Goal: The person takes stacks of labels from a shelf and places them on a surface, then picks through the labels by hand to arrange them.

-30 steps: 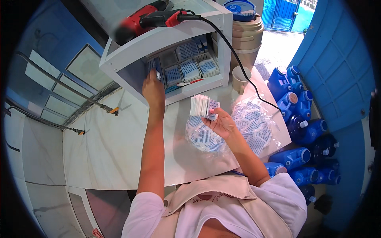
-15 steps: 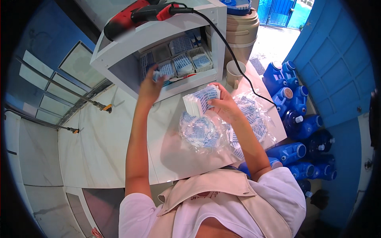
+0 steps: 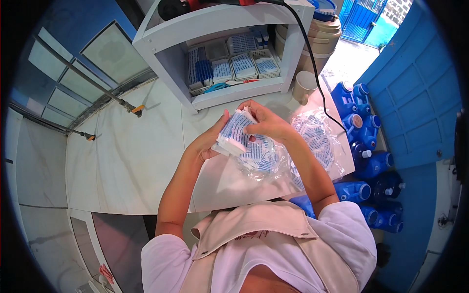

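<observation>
Over the counter, a stack of small white packets with blue print (image 3: pixel 235 131) is held between both hands. My left hand (image 3: pixel 211 140) wraps the stack's left side and underside, fingers closed. My right hand (image 3: pixel 266 122) grips it from the right, thumb on the front and fingers over the top edge. Just below lies a clear plastic bag (image 3: pixel 266 158) of the same packets, partly hidden by the stack. A second clear bag of packets (image 3: pixel 315 139) lies beside my right forearm.
A white cabinet (image 3: pixel 168 73) at the back holds baskets of packets (image 3: pixel 243 66), with a red-and-black power tool (image 3: pixel 178 7) on top. A beige mug (image 3: pixel 304 88) stands by its black cord (image 3: pixel 308 53). Blue water jugs (image 3: pixel 344 97) crowd the floor at right. Taps (image 3: pixel 134 110) jut in at left.
My left hand has come back from the cabinet's baskets and taken hold of the packet stack. The stack, in my right hand, is tilted and slightly lower. The view has shifted.
</observation>
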`<state>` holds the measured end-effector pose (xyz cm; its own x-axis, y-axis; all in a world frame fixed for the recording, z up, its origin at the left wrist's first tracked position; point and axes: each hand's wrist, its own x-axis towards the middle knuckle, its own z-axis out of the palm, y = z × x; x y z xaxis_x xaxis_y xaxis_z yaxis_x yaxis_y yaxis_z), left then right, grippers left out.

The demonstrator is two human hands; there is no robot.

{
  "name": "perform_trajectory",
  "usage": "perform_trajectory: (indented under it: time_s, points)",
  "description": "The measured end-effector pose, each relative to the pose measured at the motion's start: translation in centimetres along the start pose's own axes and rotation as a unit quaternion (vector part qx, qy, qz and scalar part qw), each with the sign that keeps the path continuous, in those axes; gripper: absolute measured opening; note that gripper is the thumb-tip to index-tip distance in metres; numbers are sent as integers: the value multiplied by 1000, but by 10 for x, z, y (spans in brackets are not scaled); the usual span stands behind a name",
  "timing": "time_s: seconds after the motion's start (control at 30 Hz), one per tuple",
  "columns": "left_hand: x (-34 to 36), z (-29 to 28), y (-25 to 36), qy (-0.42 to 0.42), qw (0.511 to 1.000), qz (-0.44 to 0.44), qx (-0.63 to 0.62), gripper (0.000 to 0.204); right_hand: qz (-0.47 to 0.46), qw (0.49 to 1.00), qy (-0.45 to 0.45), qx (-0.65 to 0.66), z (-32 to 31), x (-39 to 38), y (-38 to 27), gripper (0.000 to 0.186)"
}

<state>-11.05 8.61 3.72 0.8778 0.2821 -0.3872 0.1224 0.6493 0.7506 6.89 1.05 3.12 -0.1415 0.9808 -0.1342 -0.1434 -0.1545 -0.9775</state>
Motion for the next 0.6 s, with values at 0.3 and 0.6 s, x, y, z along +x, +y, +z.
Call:
perform_trajectory:
  time_s: [0.3,0.6]
  points:
    - [-19,-6,-4,112,992,-32,45,59,40,996,-18,78,11,5,15,45]
    - [13,-52,18,171,973,75,-133,27,-48,929,76,360,-12,-3,19,40]
